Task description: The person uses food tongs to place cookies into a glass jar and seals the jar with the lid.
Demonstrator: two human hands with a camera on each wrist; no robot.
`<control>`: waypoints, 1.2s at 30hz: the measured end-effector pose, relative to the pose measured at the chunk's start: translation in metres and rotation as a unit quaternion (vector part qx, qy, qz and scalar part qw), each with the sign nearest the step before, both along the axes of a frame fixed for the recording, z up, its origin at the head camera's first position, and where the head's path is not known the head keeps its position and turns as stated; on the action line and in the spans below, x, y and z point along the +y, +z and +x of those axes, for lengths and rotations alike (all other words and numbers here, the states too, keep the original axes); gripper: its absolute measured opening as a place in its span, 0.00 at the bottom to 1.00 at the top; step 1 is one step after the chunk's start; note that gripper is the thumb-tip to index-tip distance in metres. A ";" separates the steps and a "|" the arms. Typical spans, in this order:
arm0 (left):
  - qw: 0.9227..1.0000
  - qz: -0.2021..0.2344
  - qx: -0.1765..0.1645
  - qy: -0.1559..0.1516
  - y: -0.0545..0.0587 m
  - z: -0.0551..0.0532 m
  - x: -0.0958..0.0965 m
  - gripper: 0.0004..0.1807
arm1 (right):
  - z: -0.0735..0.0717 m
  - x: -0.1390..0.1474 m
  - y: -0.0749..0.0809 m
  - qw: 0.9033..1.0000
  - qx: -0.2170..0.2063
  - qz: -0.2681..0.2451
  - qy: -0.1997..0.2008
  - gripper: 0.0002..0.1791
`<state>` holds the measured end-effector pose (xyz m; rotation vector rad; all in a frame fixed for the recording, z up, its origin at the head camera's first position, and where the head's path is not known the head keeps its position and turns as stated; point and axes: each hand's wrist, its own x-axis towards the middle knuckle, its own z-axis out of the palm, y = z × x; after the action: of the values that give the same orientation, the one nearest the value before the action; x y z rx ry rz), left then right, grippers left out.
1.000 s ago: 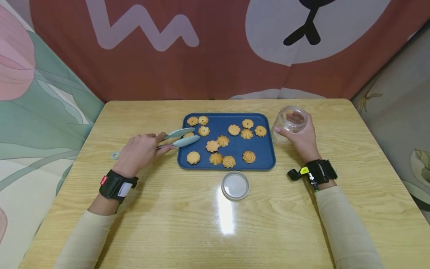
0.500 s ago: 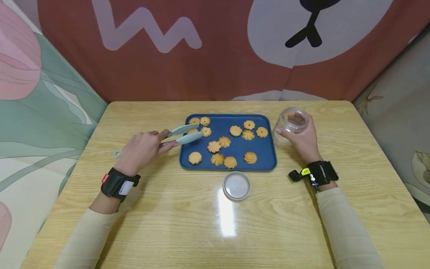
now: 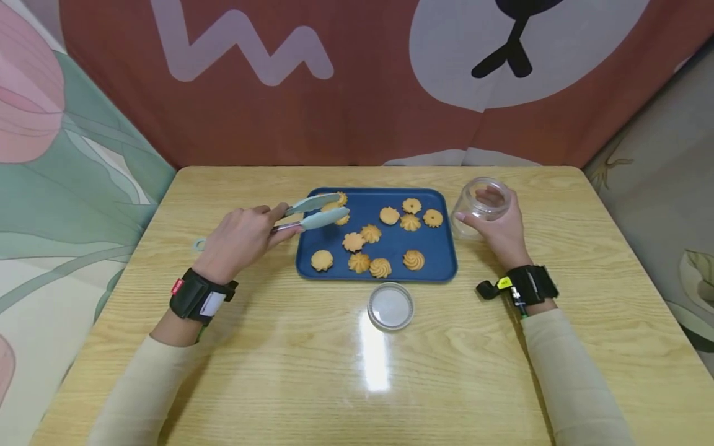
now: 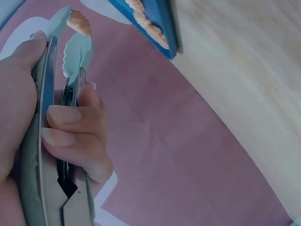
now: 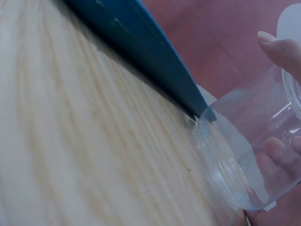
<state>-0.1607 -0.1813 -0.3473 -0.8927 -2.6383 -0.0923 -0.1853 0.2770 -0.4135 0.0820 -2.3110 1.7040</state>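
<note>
My left hand (image 3: 237, 241) grips a pair of metal tongs (image 3: 326, 217) with pale mint tips, fingers curled round the handles. In the left wrist view a golden cookie (image 4: 79, 22) sits between the tong tips, which are raised above the tray's left part. Several cookies lie on the blue tray (image 3: 432, 244), some hidden under the tongs. At the tray's right end, my right hand (image 3: 507, 232) holds a clear jar (image 5: 235, 141) around its side. The jar stands on the table with its mouth uncovered, and I see nothing inside it.
A round clear lid (image 3: 391, 306) lies on the wooden table (image 3: 279, 365) just in front of the tray. Behind the table hangs a reddish-brown printed cloth (image 3: 368, 118). The tray's raised rim runs close beside the jar.
My left hand and the tongs have moved right and away from me, lifting a cookie from the tray's left side. The right hand and jar have stayed in place.
</note>
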 end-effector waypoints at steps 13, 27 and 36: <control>1.000 0.006 0.005 -0.016 0.010 -0.005 0.024 0.27 | 0.001 -0.003 0.005 1.000 0.000 0.007 -0.001 0.45; 0.999 -0.008 0.018 -0.044 0.015 -0.010 0.057 0.32 | 0.002 -0.002 0.005 1.000 0.000 0.000 -0.008 0.45; 0.998 -0.004 0.016 -0.053 0.017 -0.013 0.077 0.33 | 0.003 -0.003 0.004 1.000 -0.001 -0.007 -0.001 0.44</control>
<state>-0.1735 -0.1046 -0.3306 -1.0286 -2.5635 -0.0926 -0.1823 0.2745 -0.4095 0.0756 -2.2986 1.7195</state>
